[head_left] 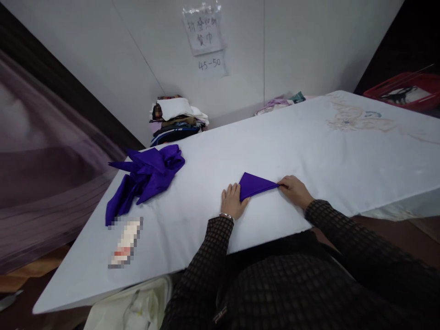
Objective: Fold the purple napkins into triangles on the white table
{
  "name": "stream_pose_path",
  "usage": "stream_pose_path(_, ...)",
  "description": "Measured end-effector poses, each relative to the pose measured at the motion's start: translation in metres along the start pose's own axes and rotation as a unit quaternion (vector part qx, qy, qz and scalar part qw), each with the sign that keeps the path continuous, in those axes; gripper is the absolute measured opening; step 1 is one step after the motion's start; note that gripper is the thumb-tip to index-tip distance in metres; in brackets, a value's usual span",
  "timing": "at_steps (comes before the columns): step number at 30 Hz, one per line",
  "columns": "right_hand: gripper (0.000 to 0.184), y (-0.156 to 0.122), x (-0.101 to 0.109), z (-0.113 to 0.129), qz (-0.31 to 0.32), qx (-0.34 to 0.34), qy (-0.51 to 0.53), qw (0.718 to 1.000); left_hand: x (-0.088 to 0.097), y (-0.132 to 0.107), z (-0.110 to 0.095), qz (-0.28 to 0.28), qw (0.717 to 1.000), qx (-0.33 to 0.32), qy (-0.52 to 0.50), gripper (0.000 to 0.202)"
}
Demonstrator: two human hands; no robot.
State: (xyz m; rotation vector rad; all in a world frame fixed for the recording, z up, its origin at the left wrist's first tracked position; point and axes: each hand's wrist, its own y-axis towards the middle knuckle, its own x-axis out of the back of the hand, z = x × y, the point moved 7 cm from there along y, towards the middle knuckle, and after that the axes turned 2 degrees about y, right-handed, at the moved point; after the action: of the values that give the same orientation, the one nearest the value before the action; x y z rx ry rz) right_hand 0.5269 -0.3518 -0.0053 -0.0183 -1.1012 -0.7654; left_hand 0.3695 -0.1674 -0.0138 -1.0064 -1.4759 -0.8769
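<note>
Napkin, purple and folded into a flat triangle, lies on the table close to its near edge, with its long axis running left to right between the two hands. Left hand rests flat on the wide left end, fingers extended and close together. Right hand touches the narrow right tip with fingers drawn together; whether they pinch or merely press cannot be told.

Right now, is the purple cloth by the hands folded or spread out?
Folded: the purple napkin is a flat triangle, with the left hand and right hand on its ends.
</note>
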Motion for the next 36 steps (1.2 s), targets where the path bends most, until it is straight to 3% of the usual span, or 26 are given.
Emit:
stream_pose_path(13,0.028,-0.006,0.004,-0.001,0.009,-0.005,0.074,0.997,0.001,0.001,-0.001,-0.006,1.000,-0.003,-0.018,0.065)
stream_pose_path(18,0.030,-0.001,0.004,0.001,0.014,-0.032,0.056,0.998,0.003,0.000,-0.002,-0.007,1.000,-0.002,-0.023,0.064)
stream_pose_path(26,0.032,-0.002,0.005,0.003,0.009,-0.012,0.014,1.000,0.002,0.000,-0.002,-0.007,1.000,-0.002,-0.029,0.066)
stream_pose_path(31,0.043,0.004,0.006,0.043,-0.011,0.075,-0.031,0.997,0.001,-0.001,-0.002,-0.008,1.000,-0.002,-0.017,0.067)
stream_pose_path(36,0.061,0.018,-0.033,0.087,0.084,0.167,-0.079,0.979,0.001,-0.003,-0.003,-0.005,1.000,0.000,-0.008,0.067)
